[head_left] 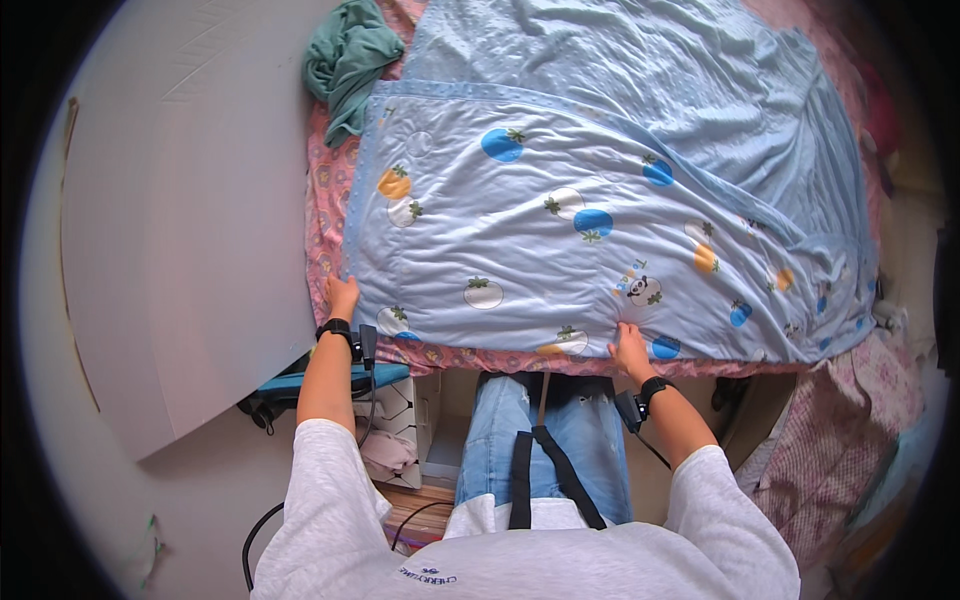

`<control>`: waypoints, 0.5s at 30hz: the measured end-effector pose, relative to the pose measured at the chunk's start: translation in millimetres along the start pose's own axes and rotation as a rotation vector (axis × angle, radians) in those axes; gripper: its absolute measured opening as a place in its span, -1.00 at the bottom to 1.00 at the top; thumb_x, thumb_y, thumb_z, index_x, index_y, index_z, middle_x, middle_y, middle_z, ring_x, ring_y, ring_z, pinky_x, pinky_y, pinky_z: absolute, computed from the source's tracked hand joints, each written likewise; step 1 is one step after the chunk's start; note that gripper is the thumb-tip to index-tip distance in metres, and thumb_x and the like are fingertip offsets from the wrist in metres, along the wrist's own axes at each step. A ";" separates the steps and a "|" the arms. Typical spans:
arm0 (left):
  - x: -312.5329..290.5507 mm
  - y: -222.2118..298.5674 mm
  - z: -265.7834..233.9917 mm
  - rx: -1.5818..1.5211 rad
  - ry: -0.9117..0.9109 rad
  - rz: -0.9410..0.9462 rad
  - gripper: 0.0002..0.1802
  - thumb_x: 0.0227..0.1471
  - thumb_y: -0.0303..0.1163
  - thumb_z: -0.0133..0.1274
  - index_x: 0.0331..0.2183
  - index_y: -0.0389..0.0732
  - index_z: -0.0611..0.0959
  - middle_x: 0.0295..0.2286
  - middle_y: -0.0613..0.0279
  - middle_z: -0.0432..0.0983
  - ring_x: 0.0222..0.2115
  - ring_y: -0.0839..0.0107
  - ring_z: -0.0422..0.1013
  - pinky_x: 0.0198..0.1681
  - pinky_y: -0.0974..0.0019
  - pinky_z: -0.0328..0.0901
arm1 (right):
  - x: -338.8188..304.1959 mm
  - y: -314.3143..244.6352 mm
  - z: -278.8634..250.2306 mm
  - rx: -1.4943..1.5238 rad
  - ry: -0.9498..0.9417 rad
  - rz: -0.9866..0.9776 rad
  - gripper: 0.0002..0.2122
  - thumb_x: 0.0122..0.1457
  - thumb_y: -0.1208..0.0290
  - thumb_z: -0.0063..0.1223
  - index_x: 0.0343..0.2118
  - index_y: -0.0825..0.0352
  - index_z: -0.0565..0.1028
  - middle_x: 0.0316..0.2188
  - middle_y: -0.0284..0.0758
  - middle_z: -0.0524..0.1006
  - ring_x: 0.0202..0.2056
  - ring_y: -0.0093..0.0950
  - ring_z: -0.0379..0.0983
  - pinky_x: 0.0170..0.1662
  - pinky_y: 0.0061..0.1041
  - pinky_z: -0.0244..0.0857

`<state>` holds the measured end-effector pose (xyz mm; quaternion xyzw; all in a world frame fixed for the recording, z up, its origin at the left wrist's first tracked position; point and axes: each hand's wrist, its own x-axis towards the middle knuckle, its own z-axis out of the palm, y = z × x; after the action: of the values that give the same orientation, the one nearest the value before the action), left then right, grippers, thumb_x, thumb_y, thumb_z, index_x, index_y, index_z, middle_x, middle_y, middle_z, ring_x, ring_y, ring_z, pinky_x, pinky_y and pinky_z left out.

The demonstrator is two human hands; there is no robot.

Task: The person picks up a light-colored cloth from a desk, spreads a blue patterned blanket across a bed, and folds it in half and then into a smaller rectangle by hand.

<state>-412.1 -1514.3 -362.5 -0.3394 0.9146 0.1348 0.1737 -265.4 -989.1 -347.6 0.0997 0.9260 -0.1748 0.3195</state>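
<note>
A light blue blanket lies over the bed, its near part folded back to show a smooth side with blue, yellow and white fruit prints. The far part shows a dimpled blue side. At the blanket's left edge, close to its near corner, my left hand has its fingers closed on the cloth. Farther right, my right hand grips the blanket by its near edge, below a small panda print, where the cloth puckers. Both fingertips are partly hidden. Each wrist wears a black band with a small device and cable.
A pink patterned sheet shows under the blanket. Crumpled green cloth lies at the far left corner. A large pale panel stands left of the bed. White drawers are beneath it, and a pink checked cloth hangs at the right.
</note>
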 end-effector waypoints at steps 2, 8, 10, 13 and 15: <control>13.3 -25.8 1.3 -0.115 -0.128 -0.054 -0.41 -0.34 -0.23 -0.08 -0.24 -0.38 0.20 -0.23 -0.12 0.11 -0.15 0.13 0.02 -0.13 0.26 -0.05 | 3.0 -3.8 0.1 -0.070 0.061 -0.085 -0.58 -0.27 0.40 -0.03 -0.27 0.34 0.16 -0.30 -0.16 0.20 -0.28 -0.25 0.15 -0.25 -0.41 0.07; 4.4 -12.0 -12.2 -0.055 -0.430 0.078 -0.43 -0.38 -0.17 0.00 -0.32 -0.37 0.30 -0.43 0.04 0.31 -0.39 0.28 0.25 -0.34 0.35 0.14 | 1.6 -12.1 5.1 -0.431 0.234 -0.123 -0.79 -0.31 0.45 -0.10 -0.52 0.30 0.23 -0.53 -0.30 0.21 -0.41 -0.42 0.16 -0.32 -0.50 -0.01; 5.8 -16.6 -23.8 -0.010 -0.645 0.084 -0.46 -0.38 -0.14 0.00 -0.36 -0.36 0.35 -0.48 0.08 0.33 -0.45 0.32 0.27 -0.40 0.36 0.15 | 8.0 -14.0 15.2 -0.548 0.321 -0.115 -0.88 -0.26 0.46 -0.18 -0.56 0.29 0.25 -0.55 -0.30 0.21 -0.42 -0.43 0.15 -0.32 -0.50 -0.01; 7.3 -13.6 -29.8 -0.074 -0.526 0.136 -0.53 -0.35 -0.18 -0.09 -0.39 -0.37 0.37 -0.50 0.07 0.34 -0.50 0.32 0.29 -0.44 0.36 0.16 | 8.6 -14.4 14.5 -0.474 0.306 -0.194 -0.93 -0.24 0.48 -0.25 -0.62 0.29 0.28 -0.56 -0.31 0.21 -0.40 -0.43 0.14 -0.34 -0.50 -0.01; 13.0 -14.7 -33.5 -0.236 -0.388 0.132 -0.53 -0.34 -0.21 -0.13 -0.36 -0.39 0.35 -0.47 0.01 0.33 -0.46 0.28 0.28 -0.40 0.35 0.16 | 7.6 -14.9 3.9 -0.441 0.235 -0.273 -0.90 -0.26 0.48 -0.23 -0.59 0.32 0.28 -0.53 -0.32 0.21 -0.38 -0.42 0.13 -0.34 -0.50 -0.01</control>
<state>-419.1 -1544.7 -339.5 -0.2647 0.8621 0.3144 0.2964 -273.5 -1003.8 -351.3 -0.0781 0.9772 0.0023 0.1974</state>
